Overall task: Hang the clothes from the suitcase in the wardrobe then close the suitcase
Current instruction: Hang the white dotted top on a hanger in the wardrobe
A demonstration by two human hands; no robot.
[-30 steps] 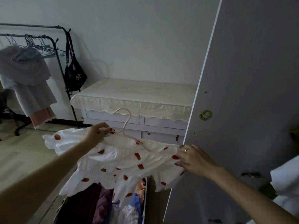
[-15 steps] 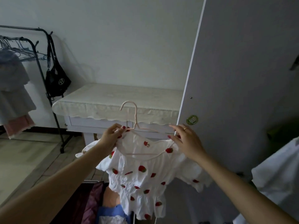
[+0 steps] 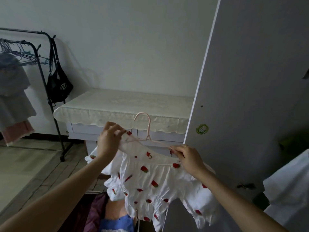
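Both forearms are bare, no sleeves reaching into view. The right hand [image 3: 189,158], toward four o'clock, wears a thin gold-coloured ring and dark red nail polish; the left hand [image 3: 108,139] has bare fingers

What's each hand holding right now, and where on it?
Left hand pinches the top's left shoulder on the hanger; right hand pinches the right shoulder at the hanger's end.

Single head view, wide-angle, facing forward and down; hands close, wardrobe door [image 3: 250,97] at right.
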